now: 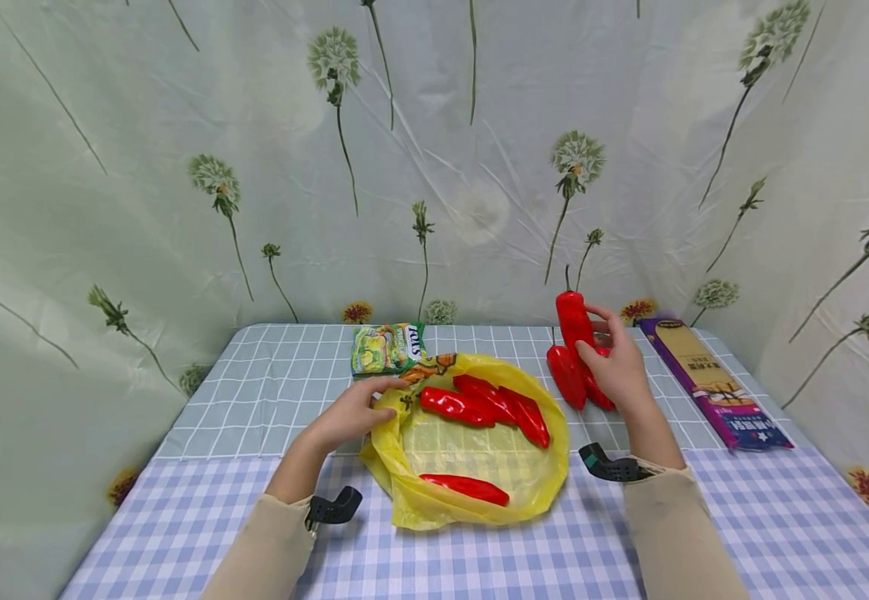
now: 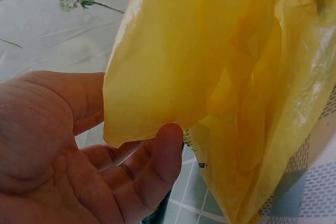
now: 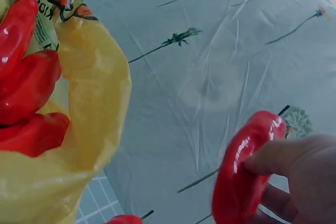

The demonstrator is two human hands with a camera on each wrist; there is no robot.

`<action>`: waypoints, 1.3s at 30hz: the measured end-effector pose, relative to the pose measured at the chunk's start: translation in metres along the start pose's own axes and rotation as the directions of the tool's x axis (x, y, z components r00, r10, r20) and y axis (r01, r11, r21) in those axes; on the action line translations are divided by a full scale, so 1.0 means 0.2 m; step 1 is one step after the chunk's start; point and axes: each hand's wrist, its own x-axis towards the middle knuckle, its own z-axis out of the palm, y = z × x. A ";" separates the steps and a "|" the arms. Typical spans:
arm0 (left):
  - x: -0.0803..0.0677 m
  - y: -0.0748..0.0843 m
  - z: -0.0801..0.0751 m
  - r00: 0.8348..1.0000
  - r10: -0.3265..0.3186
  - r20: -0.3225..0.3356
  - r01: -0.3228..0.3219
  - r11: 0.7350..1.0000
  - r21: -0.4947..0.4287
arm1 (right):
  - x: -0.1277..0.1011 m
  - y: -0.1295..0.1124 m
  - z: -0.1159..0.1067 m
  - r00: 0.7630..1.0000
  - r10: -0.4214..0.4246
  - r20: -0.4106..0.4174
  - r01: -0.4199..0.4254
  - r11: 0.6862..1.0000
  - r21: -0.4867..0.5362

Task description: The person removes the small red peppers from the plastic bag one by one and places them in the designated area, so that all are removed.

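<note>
A red pepper (image 1: 573,321) stands nearly upright just right of centre in the head view, lifted off the table with the right hand (image 1: 617,367) curled round it, thumb pressed on its glossy skin as the right wrist view (image 3: 244,174) confirms. Just below it two more red peppers (image 1: 571,379) lie on the checked tablecloth (image 1: 741,517), partly behind that hand. To the left, at the frame's centre, a yellow plastic bag (image 1: 471,492) lies open with several red peppers (image 1: 482,404) inside; the left hand (image 1: 355,412) pinches its rim (image 2: 152,77) between thumb and fingers, holding the mouth up. A green snack packet (image 1: 387,347) lies behind the bag, a purple box (image 1: 719,387) at the right. The film looks thin and slippery, so the rim could slide from the pinch and the mouth sag shut; the smooth pepper, held by one end, might also twist loose.
</note>
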 end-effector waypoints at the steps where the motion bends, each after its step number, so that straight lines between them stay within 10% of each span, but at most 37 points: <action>1: 0.00 0.00 0.00 1.000 -0.006 -0.002 0.006 1.000 -0.004 | 0.01 0.01 0.00 1.000 0.016 -0.014 -0.016 1.000 0.009; 39: 0.00 0.00 0.00 1.000 -0.006 -0.002 0.006 1.000 0.000 | 0.08 0.40 -0.11 0.911 0.336 -0.240 -0.338 0.940 0.032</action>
